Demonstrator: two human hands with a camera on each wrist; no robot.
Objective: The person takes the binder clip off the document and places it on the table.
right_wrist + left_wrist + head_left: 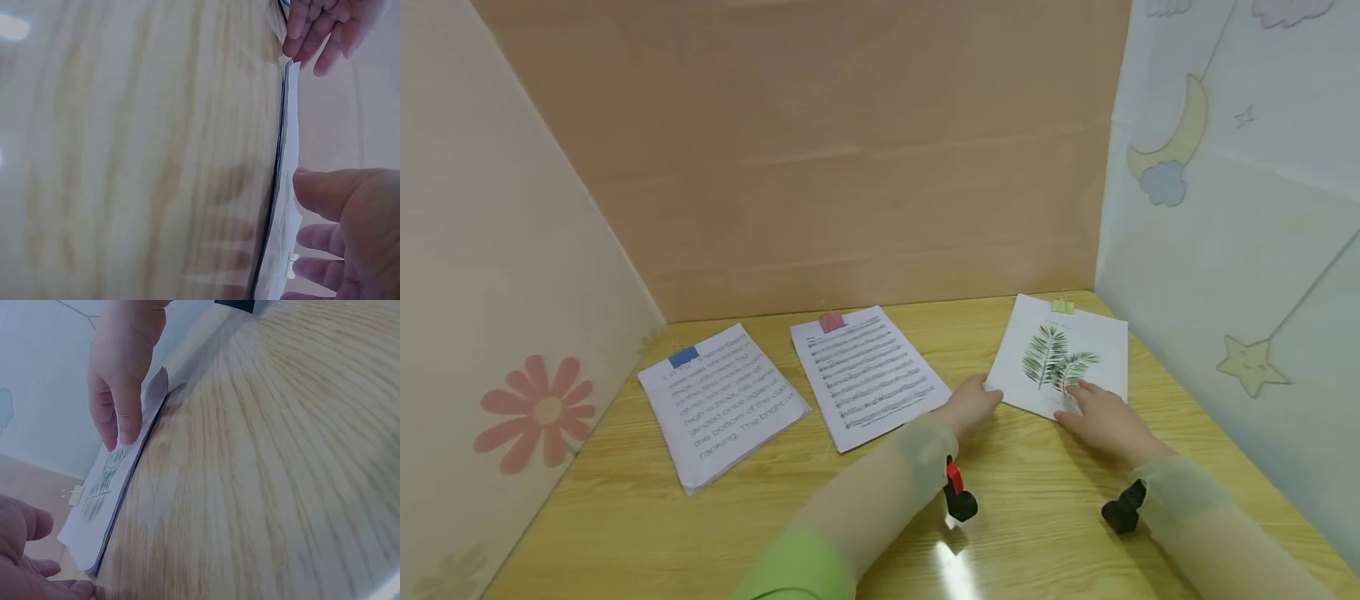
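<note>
- Clock directions follow the head view, with 12 o'clock on the far side from the person.
- Principal object: a white paper stack printed with two green feathery fronds [1051, 358], lying flat at 2 o'clock on the yellow wood-grained tabletop [1052, 508]; a small yellow-green metal binder clip [1063, 307] sits on its 12 o'clock edge.
- Left hand [970, 406]: at the stack's 8 o'clock corner, thumb and fingers spread apart; whether a fingertip touches the paper cannot be told.
- Right hand [1105, 423]: at the stack's 5 o'clock side, fingers relaxed and apart, tips over the printed fronds; contact with the sheet is likewise unclear.
- The left wrist view shows the right hand's thumb and fingers pointing down towards the paper.
- At 9 o'clock from the frond stack: a white stack of printed sheet music [868, 379] with a pink binder clip [832, 322] on its 12 o'clock edge.
- Farther towards 9 o'clock: a white stack printed with large grey text [722, 404], bearing a blue binder clip [684, 357] at its 11 o'clock edge.
- Background: an orange-brown panel [812, 167] stands at 12 o'clock; a pale panel with a pink flower [545, 410] at 9 o'clock.
</note>
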